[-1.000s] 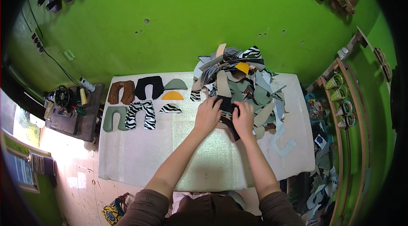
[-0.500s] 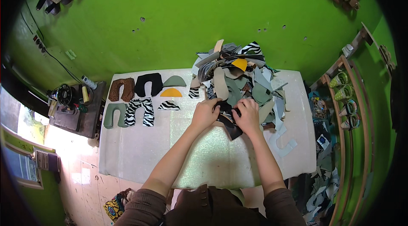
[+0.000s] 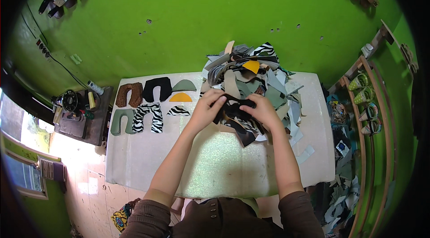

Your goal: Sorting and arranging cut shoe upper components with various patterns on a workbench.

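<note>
In front of the heap of cut scraps [image 3: 246, 88], I hold a dark, curved shoe-material scrap [image 3: 234, 101] stretched between both hands. My left hand [image 3: 208, 109] pinches one end with thumb and fingers. The other end is gripped by my right hand [image 3: 263, 111]. Under the hands lie more black and striped offcuts. To the left, cut pieces are laid out in rows: brown [image 3: 129, 95], black [image 3: 156, 89], green [image 3: 122, 121] and zebra-striped [image 3: 147, 118] U-shapes. Beside them sit green [image 3: 183, 85], yellow [image 3: 180, 97] and zebra-striped [image 3: 178, 111] half-rounds.
The pale table [image 3: 210, 166] stands against a green wall [image 3: 192, 18]. A sewing machine [image 3: 70, 101] on a small dark table is at left. At right are a wooden rack [image 3: 363, 148] with sandals [image 3: 363, 95] and more scraps [image 3: 342, 193] piled low.
Both hands have risen slightly from the scraps and moved a bit apart, with a dark piece now stretched between them. The laid-out pieces at left stay in place.
</note>
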Action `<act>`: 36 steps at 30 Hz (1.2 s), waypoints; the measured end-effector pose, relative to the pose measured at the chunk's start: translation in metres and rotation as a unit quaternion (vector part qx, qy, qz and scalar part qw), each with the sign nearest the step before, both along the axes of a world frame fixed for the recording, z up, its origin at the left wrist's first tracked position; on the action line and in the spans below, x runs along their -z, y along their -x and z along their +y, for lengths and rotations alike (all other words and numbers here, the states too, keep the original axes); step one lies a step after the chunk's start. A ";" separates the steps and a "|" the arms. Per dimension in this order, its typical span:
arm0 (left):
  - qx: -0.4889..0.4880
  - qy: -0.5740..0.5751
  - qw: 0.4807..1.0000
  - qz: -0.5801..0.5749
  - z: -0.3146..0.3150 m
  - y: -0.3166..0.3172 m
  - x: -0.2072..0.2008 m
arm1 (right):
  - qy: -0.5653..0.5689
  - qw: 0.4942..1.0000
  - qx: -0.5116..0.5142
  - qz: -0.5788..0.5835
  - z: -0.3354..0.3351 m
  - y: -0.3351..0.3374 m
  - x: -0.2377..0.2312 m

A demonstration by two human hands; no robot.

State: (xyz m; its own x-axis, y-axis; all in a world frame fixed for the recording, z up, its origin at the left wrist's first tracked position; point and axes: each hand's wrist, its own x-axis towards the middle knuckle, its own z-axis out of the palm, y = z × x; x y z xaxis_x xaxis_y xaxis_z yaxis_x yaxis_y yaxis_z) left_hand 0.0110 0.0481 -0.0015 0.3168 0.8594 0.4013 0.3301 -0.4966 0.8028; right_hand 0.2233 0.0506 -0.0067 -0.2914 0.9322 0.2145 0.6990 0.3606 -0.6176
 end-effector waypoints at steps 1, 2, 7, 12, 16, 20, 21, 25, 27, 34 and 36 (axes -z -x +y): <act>-0.012 0.025 0.998 -0.055 0.001 0.004 -0.002 | 0.020 0.998 0.013 0.061 0.000 -0.002 -0.004; -0.021 0.049 0.992 -0.112 0.000 0.006 -0.005 | 0.040 0.991 0.027 0.121 0.000 -0.005 -0.008; -0.027 0.250 0.956 -0.150 -0.009 0.017 0.004 | 0.106 0.947 -0.015 0.304 0.000 -0.017 -0.018; 0.024 0.326 0.918 -0.224 -0.023 0.010 0.017 | 0.173 0.919 -0.052 0.349 -0.010 -0.002 -0.009; 0.007 0.321 0.909 -0.265 -0.032 0.015 0.037 | 0.214 0.927 -0.084 0.297 -0.017 -0.006 0.019; -0.031 0.337 0.918 -0.209 -0.037 0.031 0.035 | 0.141 0.969 -0.027 0.201 -0.014 -0.010 0.028; -0.063 0.329 0.917 -0.217 -0.036 0.034 0.037 | 0.062 0.992 0.010 0.112 -0.011 -0.008 0.026; -0.118 0.326 0.902 -0.259 -0.034 0.041 0.034 | -0.035 0.995 0.010 -0.089 -0.008 0.003 0.025; -0.134 0.303 0.910 -0.248 -0.030 0.043 0.035 | -0.028 0.986 0.012 -0.164 -0.009 0.012 0.026; -0.092 0.338 0.892 -0.287 -0.029 0.038 0.036 | -0.061 0.978 -0.070 -0.188 -0.003 0.027 0.055; -0.092 0.344 0.879 -0.315 -0.033 0.036 0.034 | -0.046 0.966 -0.056 -0.247 -0.004 0.030 0.048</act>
State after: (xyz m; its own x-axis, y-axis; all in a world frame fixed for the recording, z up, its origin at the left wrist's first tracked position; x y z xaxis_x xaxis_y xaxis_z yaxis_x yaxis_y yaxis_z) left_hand -0.0251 0.0150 -0.0355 0.0483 0.9809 -0.1885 -0.2648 0.1946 0.9445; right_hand 0.1935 0.0469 -0.0546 -0.4776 0.8724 0.1037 0.8535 0.4888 -0.1809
